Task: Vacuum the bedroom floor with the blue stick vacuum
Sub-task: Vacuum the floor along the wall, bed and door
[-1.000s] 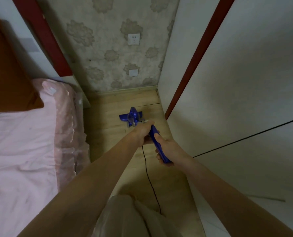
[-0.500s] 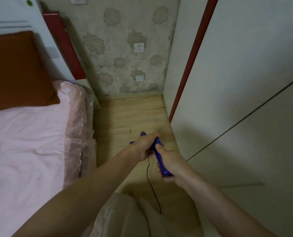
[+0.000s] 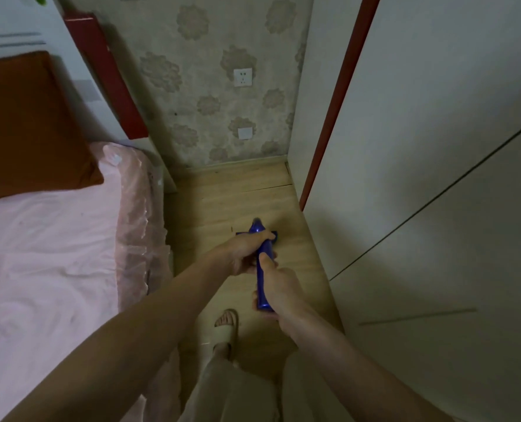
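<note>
Two things box in this strip of light wood floor (image 3: 222,205): a bed with a pink sheet (image 3: 46,254) on the left and a white wardrobe (image 3: 420,178) with a dark red edge strip on the right. Straight ahead is floral wallpaper (image 3: 198,71) with a white wall socket (image 3: 242,77) and a smaller white plate (image 3: 245,133) lower down. An orange-brown pillow (image 3: 25,126) sits at the head of the bed.

The blue stick vacuum (image 3: 264,269) is in the middle of that gap, its long axis running away from the person toward the wallpapered wall, its head down on the floor and mostly hidden behind the hands. The left hand (image 3: 244,254) wraps its fingers round the upper part of the stick; the right hand (image 3: 279,287) grips the near end, thumb lying along the top. A foot in a beige slide sandal (image 3: 226,325) stands on the wood just behind the handle, with beige trousers below it.
</note>
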`<state>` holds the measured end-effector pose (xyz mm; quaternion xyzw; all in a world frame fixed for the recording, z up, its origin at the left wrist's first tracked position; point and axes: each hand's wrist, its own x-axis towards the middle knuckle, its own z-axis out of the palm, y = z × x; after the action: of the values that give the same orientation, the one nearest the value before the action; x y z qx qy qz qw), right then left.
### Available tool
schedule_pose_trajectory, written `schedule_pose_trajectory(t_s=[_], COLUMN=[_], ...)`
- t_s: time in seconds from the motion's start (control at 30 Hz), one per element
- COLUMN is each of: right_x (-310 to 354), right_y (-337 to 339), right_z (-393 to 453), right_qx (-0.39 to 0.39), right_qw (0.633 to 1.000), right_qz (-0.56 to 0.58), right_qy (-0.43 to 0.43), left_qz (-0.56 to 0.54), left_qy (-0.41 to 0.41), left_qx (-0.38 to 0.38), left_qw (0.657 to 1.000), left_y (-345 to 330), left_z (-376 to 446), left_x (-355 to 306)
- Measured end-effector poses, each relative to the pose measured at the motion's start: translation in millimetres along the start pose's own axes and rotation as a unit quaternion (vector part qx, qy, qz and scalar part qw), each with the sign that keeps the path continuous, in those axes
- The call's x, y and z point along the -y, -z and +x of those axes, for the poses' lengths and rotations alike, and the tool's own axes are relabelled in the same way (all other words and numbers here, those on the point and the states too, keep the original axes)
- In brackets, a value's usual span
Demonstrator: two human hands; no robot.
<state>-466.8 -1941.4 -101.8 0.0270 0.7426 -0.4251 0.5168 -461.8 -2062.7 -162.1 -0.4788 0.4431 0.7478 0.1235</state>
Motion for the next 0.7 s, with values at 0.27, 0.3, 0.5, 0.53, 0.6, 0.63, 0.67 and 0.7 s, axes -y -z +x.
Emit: schedule_pose_trajectory(t_s=[0.27,0.3,0.5,0.53,0.6,0.63,0.67,0.7], right_x=[58.1,66.2,95.4,98.1,103.7,106.3,108.4,109.2], right_y=[-38.4,-44.3,-68.8,-69.4,-66.1,-62.7,-58.8,-54.7], right_z=[79.5,91.0,149.0,156.5,169.5,173.9,176.7,178.2], right_qx=[-0.045,-0.050,-0.063,-0.067,-0.075,-0.076,-0.077,-0.080], right_qw=[0.999,0.999,0.997,0.997,0.997,0.997,0.996,0.995], right_qz=[-0.011,-0.012,0.007,0.002,-0.008,-0.017,-0.030,-0.044], right_qy=[0.000,-0.006,-0.033,-0.032,-0.027,-0.024,-0.024,-0.025], left_qz=[0.036,0.039,0.075,0.078,0.071,0.062,0.054,0.047], left_qy=[-0.017,-0.018,-0.018,-0.018,-0.017,-0.015,-0.013,-0.012], left_qx=[0.000,-0.003,-0.009,-0.006,0.000,0.001,0.001,-0.001], left_qw=[0.999,0.999,0.997,0.997,0.997,0.998,0.998,0.999], left_y=[46.1,52.8,80.5,82.3,83.7,82.8,80.8,77.6], left_z=[58.3,65.9,110.3,117.5,129.5,134.7,138.3,140.6], left_x=[-72.4,-81.9,-120.9,-124.4,-131.3,-133.8,-135.7,-136.6])
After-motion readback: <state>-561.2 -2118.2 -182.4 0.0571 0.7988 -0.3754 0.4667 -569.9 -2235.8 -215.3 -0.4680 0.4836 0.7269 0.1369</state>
